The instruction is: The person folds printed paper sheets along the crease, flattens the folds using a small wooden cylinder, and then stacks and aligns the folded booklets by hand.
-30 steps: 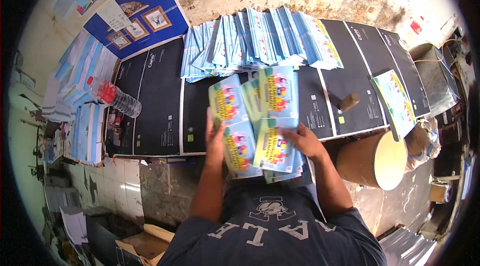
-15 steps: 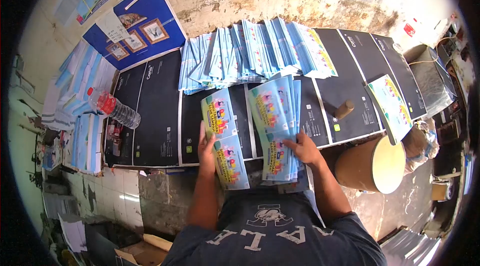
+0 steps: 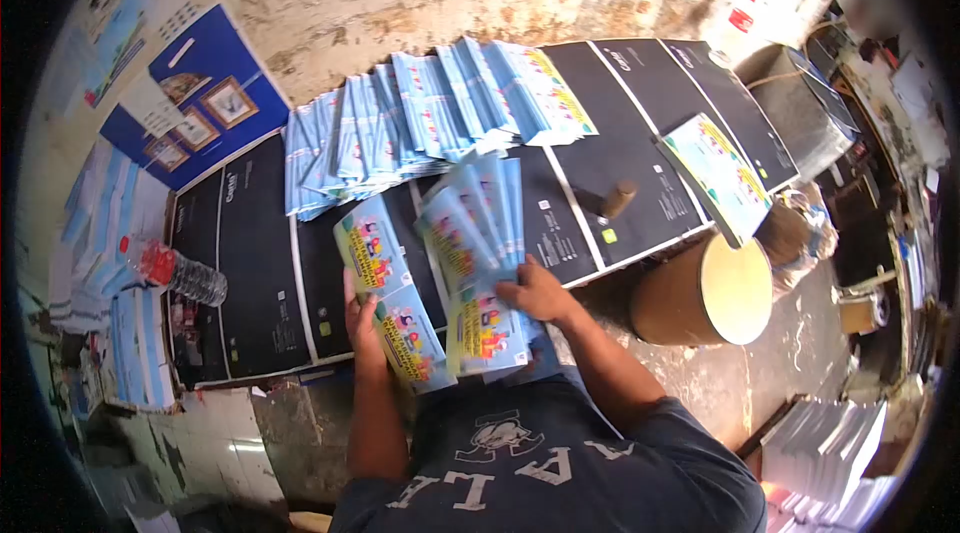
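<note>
My left hand (image 3: 362,321) grips the left edge of a light-blue printed sheet (image 3: 408,325) with yellow lettering and cartoon figures. Its thumb lies over the edge. In my right hand (image 3: 535,291) is a sheaf of similar printed sheets (image 3: 475,233), fanned out at the far end and held by its right side. Both are over the table's near edge, in front of my body. Past them, a long overlapping row of more printed sheets (image 3: 400,118) lies on the table.
The tabletop is covered with black carton panels (image 3: 270,263). A water bottle (image 3: 175,271) lies at left below a blue picture board (image 3: 205,98). A short brown cylinder (image 3: 618,200) stands right of centre, near a printed booklet (image 3: 715,173). A brown drum (image 3: 700,293) stands beside the table.
The camera view has turned, so the table appears shifted left and tilted. The sheaf in my right hand is now fanned wider and overlaps nearer the left sheet. Both hands keep their hold.
</note>
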The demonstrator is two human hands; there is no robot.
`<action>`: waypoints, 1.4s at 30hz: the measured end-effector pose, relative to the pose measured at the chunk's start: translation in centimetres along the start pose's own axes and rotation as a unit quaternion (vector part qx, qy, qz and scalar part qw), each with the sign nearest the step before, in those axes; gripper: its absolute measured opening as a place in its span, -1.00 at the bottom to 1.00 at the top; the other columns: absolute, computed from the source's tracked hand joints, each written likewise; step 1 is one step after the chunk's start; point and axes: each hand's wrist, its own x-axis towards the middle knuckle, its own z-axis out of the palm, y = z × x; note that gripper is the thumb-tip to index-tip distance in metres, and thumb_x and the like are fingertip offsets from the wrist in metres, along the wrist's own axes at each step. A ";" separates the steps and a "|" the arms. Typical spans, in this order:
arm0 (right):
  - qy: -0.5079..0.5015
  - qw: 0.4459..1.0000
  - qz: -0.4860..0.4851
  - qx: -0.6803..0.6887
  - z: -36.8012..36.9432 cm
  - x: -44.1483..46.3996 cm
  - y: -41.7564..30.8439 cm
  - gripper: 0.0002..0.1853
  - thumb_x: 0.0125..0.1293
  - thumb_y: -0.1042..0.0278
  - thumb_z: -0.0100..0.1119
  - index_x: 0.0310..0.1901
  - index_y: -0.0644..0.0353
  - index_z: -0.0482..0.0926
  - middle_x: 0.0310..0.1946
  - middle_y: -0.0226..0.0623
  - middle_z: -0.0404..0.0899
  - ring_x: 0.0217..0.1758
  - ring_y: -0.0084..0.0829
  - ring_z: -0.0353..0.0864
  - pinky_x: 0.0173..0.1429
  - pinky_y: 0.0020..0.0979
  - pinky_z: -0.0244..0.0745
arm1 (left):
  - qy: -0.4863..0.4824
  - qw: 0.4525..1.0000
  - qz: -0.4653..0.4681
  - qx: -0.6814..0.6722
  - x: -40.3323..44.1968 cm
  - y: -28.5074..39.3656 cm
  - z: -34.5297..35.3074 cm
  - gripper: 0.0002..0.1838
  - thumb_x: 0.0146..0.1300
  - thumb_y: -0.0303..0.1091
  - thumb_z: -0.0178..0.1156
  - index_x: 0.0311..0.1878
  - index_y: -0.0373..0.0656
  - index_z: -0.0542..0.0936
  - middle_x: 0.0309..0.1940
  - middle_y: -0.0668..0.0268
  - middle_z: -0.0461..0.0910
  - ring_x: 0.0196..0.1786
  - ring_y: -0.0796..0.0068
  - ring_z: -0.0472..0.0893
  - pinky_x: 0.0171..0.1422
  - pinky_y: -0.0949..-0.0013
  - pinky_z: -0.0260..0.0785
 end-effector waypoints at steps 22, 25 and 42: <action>0.056 0.996 -0.062 0.006 -0.3 -0.4 -1.1 -0.44 0.36 -0.12 0.29 -0.12 0.39 0.72 -0.09 0.24 0.66 0.24 0.08 0.53 0.32 -0.08 0.41 | 0.002 0.998 0.028 0.052 0.3 1.6 1.1 -0.20 0.40 -0.54 0.09 0.64 -0.22 -0.01 0.42 0.13 0.40 0.39 0.32 0.45 0.51 0.27 0.26; 0.029 0.998 -0.050 -0.034 2.0 -0.6 -3.1 -0.35 0.32 -0.21 0.31 -0.11 0.44 0.71 -0.07 0.28 0.65 0.28 0.14 0.48 0.34 -0.09 0.40 | 0.015 0.998 0.004 0.066 -0.1 -2.4 4.5 -0.16 0.38 -0.56 0.20 0.64 -0.17 0.02 0.38 0.20 0.43 0.35 0.39 0.47 0.44 0.27 0.32; 0.034 0.999 0.010 0.035 -0.7 -0.1 -0.6 -0.51 0.32 0.11 0.33 0.01 0.46 0.65 0.10 0.22 0.58 0.11 -0.09 0.63 0.24 -0.16 0.50 | -0.023 0.998 0.050 0.027 0.8 1.6 -0.3 -0.32 0.51 -0.42 0.06 0.62 -0.15 0.08 0.37 0.06 0.45 0.27 0.28 0.57 0.37 0.20 0.46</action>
